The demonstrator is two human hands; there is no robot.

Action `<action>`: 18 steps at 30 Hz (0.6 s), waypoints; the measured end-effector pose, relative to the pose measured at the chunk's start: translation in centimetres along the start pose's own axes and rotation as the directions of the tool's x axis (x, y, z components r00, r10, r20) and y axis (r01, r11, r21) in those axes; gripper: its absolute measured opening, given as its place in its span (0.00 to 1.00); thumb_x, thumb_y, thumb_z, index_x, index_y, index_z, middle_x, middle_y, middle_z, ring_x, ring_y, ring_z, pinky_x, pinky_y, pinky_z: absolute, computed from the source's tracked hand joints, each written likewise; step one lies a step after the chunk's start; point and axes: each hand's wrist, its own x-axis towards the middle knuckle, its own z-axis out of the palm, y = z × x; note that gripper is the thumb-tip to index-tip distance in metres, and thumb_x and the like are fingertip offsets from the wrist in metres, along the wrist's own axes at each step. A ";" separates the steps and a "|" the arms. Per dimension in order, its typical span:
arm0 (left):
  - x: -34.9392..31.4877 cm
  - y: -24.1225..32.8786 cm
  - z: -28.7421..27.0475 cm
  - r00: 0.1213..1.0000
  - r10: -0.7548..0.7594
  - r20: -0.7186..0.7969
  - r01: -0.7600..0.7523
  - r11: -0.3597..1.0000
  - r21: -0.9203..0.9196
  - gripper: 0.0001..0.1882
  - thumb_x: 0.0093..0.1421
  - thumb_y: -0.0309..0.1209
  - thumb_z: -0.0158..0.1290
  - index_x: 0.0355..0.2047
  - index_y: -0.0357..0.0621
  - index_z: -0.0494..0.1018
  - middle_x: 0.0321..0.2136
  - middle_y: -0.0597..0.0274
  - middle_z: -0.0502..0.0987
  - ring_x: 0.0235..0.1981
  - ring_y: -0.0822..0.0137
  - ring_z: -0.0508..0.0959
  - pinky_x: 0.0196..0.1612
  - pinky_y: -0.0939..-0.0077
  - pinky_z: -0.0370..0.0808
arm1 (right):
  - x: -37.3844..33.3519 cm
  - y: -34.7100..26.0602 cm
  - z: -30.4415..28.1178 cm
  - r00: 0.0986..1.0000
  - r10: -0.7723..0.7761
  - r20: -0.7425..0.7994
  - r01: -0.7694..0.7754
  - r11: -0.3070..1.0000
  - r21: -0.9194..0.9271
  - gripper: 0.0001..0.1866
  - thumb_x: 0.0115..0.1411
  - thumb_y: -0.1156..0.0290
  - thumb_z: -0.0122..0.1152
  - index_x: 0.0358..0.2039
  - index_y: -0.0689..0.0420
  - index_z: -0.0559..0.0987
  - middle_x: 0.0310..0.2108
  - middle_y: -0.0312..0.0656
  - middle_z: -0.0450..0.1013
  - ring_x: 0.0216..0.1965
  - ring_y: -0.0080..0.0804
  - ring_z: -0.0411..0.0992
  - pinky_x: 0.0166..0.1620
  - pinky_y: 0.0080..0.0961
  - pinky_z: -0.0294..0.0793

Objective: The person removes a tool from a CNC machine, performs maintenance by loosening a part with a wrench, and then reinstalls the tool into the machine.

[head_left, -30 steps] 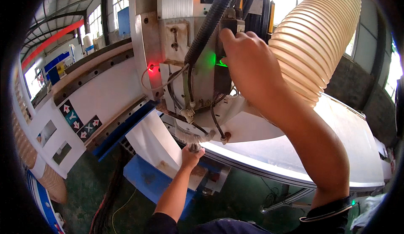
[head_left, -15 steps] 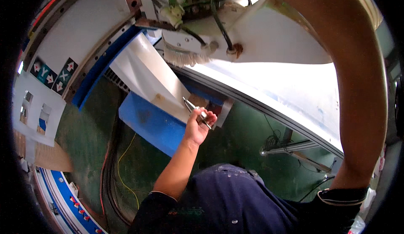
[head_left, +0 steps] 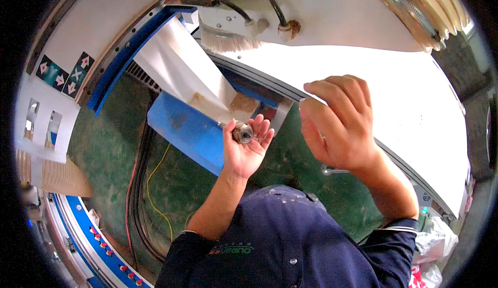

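In front of my body, my left hand (head_left: 244, 153) has its palm turned up and its fingers partly stretched. A metal tool holder (head_left: 242, 132) lies across it, its round nut end facing up, kept in place by the thumb and the base of the fingers. To the right, my right hand (head_left: 340, 124) is raised over the edge of the white table (head_left: 415, 117). Its fingers are loosely bent and parted from the thumb, and nothing shows in them. Behind the tool holder stands a white sheet-metal chute (head_left: 187, 70) above a blue metal box (head_left: 181, 132).
Overhead hang a machine head with a bristle skirt (head_left: 228, 40), black cables and a ribbed hose (head_left: 433, 8). Dark cables (head_left: 139, 200) and a yellow wire (head_left: 155, 171) run over the green floor. A blue panel with red knobs (head_left: 101, 241) stands lower left.
My right arm has come down from the machine head, and the hand is now in front of me. In my left hand the tool holder has turned so its round end faces up.
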 end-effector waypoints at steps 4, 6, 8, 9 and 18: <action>-1.5 -1.2 1.3 1.000 0.013 0.022 -0.013 1.000 0.017 0.22 0.61 0.51 0.51 0.35 0.43 0.76 0.48 0.56 0.79 0.51 0.55 0.77 0.61 0.55 0.67 | -4.9 -0.5 2.0 0.943 0.275 0.186 -0.311 0.928 0.204 0.09 0.50 0.74 0.61 0.33 0.57 0.75 0.33 0.42 0.72 0.36 0.41 0.71 0.43 0.34 0.70; -2.2 -1.4 1.2 0.999 0.022 0.033 -0.023 1.000 0.013 0.25 0.61 0.54 0.50 0.37 0.43 0.76 0.52 0.54 0.76 0.54 0.54 0.75 0.62 0.55 0.66 | -6.7 -1.3 3.1 0.901 0.360 0.242 -0.422 0.858 0.293 0.08 0.53 0.75 0.60 0.34 0.58 0.75 0.33 0.43 0.72 0.36 0.43 0.71 0.42 0.36 0.70; -3.1 -1.6 1.7 0.992 0.026 0.126 -0.027 1.000 0.006 0.27 0.62 0.55 0.47 0.40 0.43 0.76 0.53 0.51 0.75 0.55 0.53 0.74 0.62 0.55 0.66 | -8.3 -2.4 4.1 0.768 0.480 0.425 -0.639 0.625 0.449 0.08 0.55 0.75 0.60 0.36 0.60 0.75 0.32 0.46 0.72 0.36 0.46 0.72 0.41 0.37 0.71; -3.5 -1.6 1.7 0.989 0.035 0.142 -0.038 0.999 0.020 0.29 0.64 0.57 0.43 0.41 0.42 0.76 0.54 0.50 0.75 0.55 0.52 0.73 0.62 0.56 0.66 | -8.8 -3.1 4.4 0.732 0.500 0.464 -0.682 0.546 0.487 0.09 0.56 0.75 0.62 0.38 0.61 0.75 0.32 0.46 0.72 0.36 0.42 0.73 0.40 0.34 0.73; -5.5 -1.8 1.6 0.957 0.260 0.127 -0.288 0.902 0.322 0.30 0.67 0.58 0.37 0.44 0.44 0.74 0.54 0.45 0.74 0.55 0.54 0.73 0.59 0.59 0.67 | -11.7 -7.1 7.0 0.569 0.545 0.616 -0.798 0.185 0.574 0.09 0.58 0.79 0.59 0.40 0.61 0.76 0.37 0.37 0.75 0.37 0.23 0.70 0.44 0.22 0.69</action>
